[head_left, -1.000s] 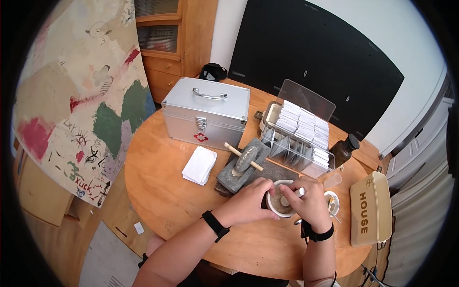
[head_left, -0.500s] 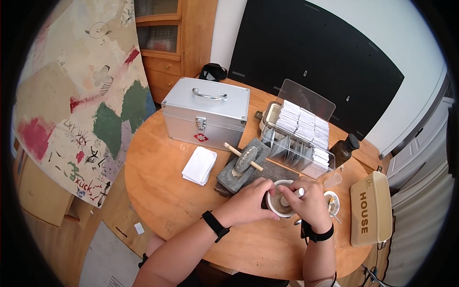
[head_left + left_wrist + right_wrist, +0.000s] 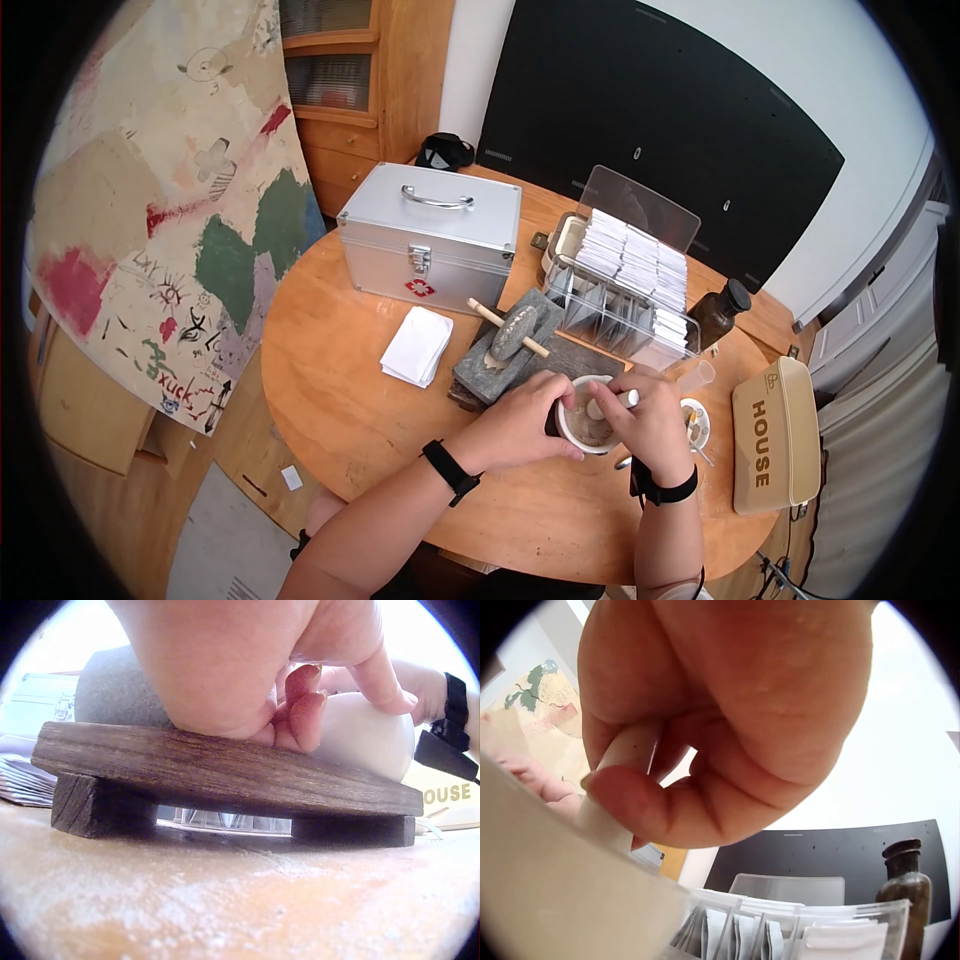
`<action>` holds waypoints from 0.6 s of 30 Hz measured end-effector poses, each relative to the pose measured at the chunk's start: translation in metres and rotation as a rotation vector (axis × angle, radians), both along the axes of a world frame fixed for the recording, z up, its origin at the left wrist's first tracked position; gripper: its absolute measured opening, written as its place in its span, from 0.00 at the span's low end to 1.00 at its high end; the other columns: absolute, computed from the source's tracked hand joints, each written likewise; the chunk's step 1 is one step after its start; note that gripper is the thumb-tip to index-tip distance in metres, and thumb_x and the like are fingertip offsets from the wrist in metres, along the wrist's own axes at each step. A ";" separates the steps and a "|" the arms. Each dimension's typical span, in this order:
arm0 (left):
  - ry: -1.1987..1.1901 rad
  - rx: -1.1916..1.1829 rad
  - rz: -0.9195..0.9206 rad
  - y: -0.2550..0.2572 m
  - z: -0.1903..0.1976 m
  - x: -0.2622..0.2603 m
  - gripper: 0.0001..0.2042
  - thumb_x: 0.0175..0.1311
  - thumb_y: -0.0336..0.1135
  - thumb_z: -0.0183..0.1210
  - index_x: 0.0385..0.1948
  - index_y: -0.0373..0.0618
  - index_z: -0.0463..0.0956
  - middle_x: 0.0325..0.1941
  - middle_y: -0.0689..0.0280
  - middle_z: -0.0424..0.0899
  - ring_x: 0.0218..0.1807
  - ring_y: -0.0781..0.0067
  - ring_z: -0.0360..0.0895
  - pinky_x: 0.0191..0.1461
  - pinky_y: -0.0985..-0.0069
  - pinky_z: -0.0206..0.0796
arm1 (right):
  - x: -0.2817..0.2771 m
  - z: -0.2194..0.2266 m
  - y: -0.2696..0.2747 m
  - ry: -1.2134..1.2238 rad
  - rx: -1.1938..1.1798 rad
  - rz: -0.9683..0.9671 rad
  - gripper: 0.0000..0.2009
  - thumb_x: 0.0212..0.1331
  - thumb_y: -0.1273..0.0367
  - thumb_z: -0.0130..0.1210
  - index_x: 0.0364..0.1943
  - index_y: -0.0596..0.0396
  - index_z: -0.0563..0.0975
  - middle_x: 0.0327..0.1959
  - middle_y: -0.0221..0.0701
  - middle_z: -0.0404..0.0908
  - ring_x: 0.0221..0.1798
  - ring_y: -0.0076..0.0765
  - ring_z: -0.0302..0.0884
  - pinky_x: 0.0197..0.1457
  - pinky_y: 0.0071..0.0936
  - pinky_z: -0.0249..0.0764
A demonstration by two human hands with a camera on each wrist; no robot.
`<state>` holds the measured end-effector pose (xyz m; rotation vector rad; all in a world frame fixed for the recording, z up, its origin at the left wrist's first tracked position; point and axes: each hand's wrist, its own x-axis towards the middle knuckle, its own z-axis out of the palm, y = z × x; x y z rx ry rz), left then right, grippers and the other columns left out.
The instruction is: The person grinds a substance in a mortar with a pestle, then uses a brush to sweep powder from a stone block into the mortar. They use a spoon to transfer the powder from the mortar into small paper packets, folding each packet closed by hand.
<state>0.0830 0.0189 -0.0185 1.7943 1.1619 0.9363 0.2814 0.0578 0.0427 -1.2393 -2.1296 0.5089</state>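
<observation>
A white mortar [image 3: 588, 447] stands on a dark wooden stand [image 3: 225, 769], with greyish-brown ground matter [image 3: 583, 425] inside. My left hand [image 3: 515, 422] holds the mortar from its left side, thumb and forefinger spread around the rim. In the left wrist view its other fingers [image 3: 304, 712] curl beside the bowl, low over the stand. The right hand [image 3: 652, 418] grips a white pestle [image 3: 630, 754] between thumb and curled fingers. The pestle leans in the mortar, its lower end against the contents. A grey stone block [image 3: 485, 375] with a stone roller [image 3: 516, 332] sits left of the mortar.
Beyond the mortar is a clear box of white packets [image 3: 635, 260]. Right of it are a brown bottle [image 3: 718, 315], small clear cup [image 3: 696, 376], white dish [image 3: 703, 428] and cream HOUSE container [image 3: 775, 440]. White papers [image 3: 417, 346] and a silver case [image 3: 430, 235] stand left.
The pestle has shifted slightly away from me within the mortar, the right hand moving with it. My left hand keeps its hold on the mortar.
</observation>
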 end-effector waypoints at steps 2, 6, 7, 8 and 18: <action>0.010 -0.006 0.000 0.000 -0.002 0.001 0.32 0.47 0.41 0.81 0.47 0.41 0.68 0.54 0.53 0.75 0.57 0.46 0.78 0.60 0.58 0.72 | -0.006 0.002 -0.001 0.039 0.040 0.074 0.09 0.59 0.66 0.71 0.29 0.58 0.87 0.23 0.40 0.81 0.26 0.44 0.80 0.31 0.35 0.75; -0.003 0.077 0.031 0.001 -0.008 0.003 0.31 0.46 0.40 0.82 0.45 0.42 0.68 0.52 0.54 0.75 0.55 0.47 0.78 0.59 0.60 0.72 | -0.004 0.003 -0.002 0.035 -0.051 0.219 0.09 0.59 0.66 0.72 0.31 0.58 0.88 0.23 0.40 0.82 0.26 0.43 0.81 0.32 0.34 0.75; -0.010 0.071 0.030 0.001 -0.008 0.003 0.31 0.46 0.40 0.82 0.45 0.43 0.68 0.51 0.54 0.75 0.55 0.48 0.78 0.59 0.60 0.72 | -0.003 0.004 -0.002 0.035 -0.052 0.219 0.09 0.59 0.66 0.72 0.31 0.58 0.88 0.23 0.40 0.82 0.26 0.43 0.81 0.32 0.34 0.75; -0.010 0.070 0.030 0.001 -0.006 0.002 0.31 0.46 0.40 0.82 0.45 0.43 0.68 0.51 0.54 0.75 0.55 0.48 0.78 0.59 0.60 0.72 | -0.001 0.006 -0.003 0.019 -0.110 0.163 0.09 0.59 0.66 0.72 0.31 0.58 0.88 0.23 0.40 0.82 0.26 0.43 0.81 0.32 0.34 0.75; 0.002 0.085 0.046 0.002 -0.010 0.003 0.31 0.45 0.42 0.83 0.44 0.43 0.70 0.49 0.57 0.76 0.54 0.53 0.79 0.57 0.63 0.72 | -0.007 -0.002 0.000 0.104 0.024 0.184 0.09 0.59 0.65 0.72 0.31 0.57 0.88 0.22 0.39 0.81 0.25 0.42 0.80 0.31 0.35 0.75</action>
